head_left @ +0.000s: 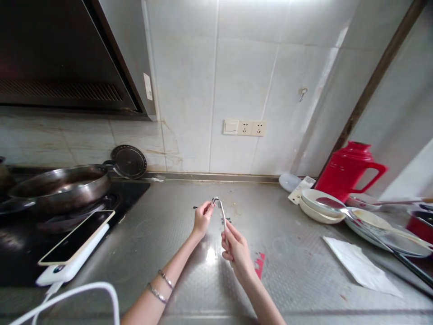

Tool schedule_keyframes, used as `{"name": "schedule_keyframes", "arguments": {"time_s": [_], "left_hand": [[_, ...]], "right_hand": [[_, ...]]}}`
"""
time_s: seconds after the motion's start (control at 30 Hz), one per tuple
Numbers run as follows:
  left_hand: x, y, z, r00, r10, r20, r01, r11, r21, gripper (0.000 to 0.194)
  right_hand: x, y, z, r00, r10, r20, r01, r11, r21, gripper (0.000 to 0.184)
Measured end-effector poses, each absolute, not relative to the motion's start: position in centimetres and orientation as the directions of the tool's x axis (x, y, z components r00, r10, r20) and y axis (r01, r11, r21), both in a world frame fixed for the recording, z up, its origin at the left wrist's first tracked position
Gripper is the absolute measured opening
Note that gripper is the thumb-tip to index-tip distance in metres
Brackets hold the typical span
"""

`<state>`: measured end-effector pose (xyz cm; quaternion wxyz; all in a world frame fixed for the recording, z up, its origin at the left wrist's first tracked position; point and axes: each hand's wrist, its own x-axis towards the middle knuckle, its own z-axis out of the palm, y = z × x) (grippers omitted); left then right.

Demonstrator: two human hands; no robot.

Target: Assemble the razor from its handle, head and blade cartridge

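Observation:
My right hand is closed around the lower part of a slim, pale-handled tool, which stands nearly upright over the steel counter. A thin, shiny metal part curves over at its upper end, toward the left. There my left hand, with two bracelets on its wrist, pinches the metal tip. The tool's exact kind is too small to make out. Small dark bits lie on the counter just behind my hands. A torn red patch shows beside my right wrist.
At left, a steel pan sits on the black stove, near a phone on a white power bank with a cable. At right stand a red thermos, stacked bowls and a plate with utensils, beside a white napkin.

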<state>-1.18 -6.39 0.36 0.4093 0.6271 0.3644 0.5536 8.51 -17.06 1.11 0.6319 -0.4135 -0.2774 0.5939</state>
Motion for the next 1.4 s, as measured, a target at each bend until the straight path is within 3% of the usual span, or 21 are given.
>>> {"name": "schedule_keyframes", "arguments": {"time_s": [0.23,0.4,0.67,1.4], "left_hand": [[-1.0,-6.6,0.1,0.151,0.899,0.411,0.012,-0.418,0.909,0.032],[-1.1,-6.6,0.3,0.111,0.912,0.394,0.006,-0.398,0.918,0.031],[-1.0,-6.8,0.2,0.096,0.900,0.425,0.052,-0.431,0.901,0.033],[-0.9,-7.5,-0.6,-0.006,0.785,0.620,0.245,-0.600,0.762,0.022]], "right_hand": [[8.6,-16.5,1.9,0.189,0.975,-0.118,-0.546,0.005,-0.838,0.047],[7.7,-17.3,0.9,0.141,0.978,-0.155,-0.562,-0.050,-0.826,0.053],[7.8,-15.9,1.7,0.238,0.965,-0.108,-0.533,0.037,-0.845,0.059],[7.0,-17.4,2.5,0.219,0.966,-0.137,-0.609,0.025,-0.793,0.064]]}}
